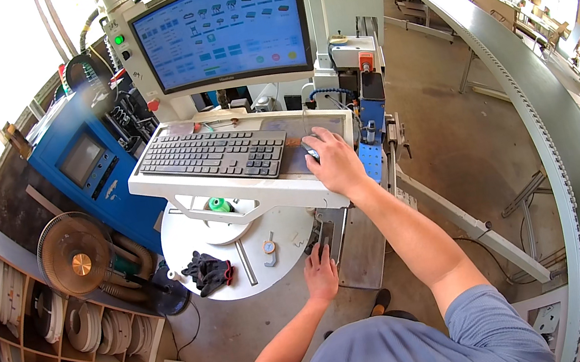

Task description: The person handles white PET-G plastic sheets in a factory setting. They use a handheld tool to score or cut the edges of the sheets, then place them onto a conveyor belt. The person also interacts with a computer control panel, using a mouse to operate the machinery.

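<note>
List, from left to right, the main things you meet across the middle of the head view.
Shelves of white reels → round fan → black gloves → left hand on the round white table → right hand on the mouse → long grey conveyor.

Bright daylight, blown-out windows, sharp centre, fisheye-bent dark rim.

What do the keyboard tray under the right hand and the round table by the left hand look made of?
Keyboard tray: probably painted sheet metal, with a smooth white, folded edge. Round table: likely white-painted metal, flat and matte with scuffs. The right hand rests on a mouse; the left hand touches the table's rim.
</note>
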Motion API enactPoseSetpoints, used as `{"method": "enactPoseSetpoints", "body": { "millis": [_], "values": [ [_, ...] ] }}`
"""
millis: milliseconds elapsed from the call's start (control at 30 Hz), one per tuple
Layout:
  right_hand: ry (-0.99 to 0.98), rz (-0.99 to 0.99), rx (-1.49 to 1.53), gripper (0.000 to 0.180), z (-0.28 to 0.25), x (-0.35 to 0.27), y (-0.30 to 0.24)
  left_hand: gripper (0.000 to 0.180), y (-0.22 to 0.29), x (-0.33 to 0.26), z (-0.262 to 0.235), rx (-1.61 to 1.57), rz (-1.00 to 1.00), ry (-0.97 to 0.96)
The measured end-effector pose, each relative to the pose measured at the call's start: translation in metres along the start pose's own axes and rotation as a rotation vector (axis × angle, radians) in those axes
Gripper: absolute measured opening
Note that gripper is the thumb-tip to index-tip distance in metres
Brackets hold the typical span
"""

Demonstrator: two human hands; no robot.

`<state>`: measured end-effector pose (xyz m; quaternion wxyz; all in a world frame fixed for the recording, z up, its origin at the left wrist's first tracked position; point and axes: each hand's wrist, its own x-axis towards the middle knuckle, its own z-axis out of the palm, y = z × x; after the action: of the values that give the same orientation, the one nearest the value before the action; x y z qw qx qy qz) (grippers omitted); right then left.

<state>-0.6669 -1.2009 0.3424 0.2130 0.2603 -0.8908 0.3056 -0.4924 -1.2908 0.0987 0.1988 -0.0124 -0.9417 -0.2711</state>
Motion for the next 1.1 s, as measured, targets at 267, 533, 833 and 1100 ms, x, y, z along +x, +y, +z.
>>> {"method": "enactPoseSetpoints", "body": {
  "millis": [267, 533, 833, 1100],
  "values": [
    [0.016, -0.004, -0.015, 0.042, -0.0004, -0.0003, -0.0005, 0.04, 0.0009, 0.0007, -0.0013, 0.001, 0.009, 0.009],
    [0.007, 0.005, -0.021, 0.043, -0.001, -0.0002, -0.0017, 0.04, 0.0015, 0.0006, -0.0017, 0.007, -0.002, 0.002],
    [0.007, 0.007, -0.029, 0.042, -0.0014, -0.0006, -0.0015, 0.04, 0.0016, 0.0006, -0.0007, 0.0, -0.001, 0.006],
    [-0.007, 0.012, -0.001, 0.039, -0.0001, -0.0004, -0.001, 0.04, -0.0003, -0.001, 0.0011, 0.004, -0.007, 0.003]
  ]
}}
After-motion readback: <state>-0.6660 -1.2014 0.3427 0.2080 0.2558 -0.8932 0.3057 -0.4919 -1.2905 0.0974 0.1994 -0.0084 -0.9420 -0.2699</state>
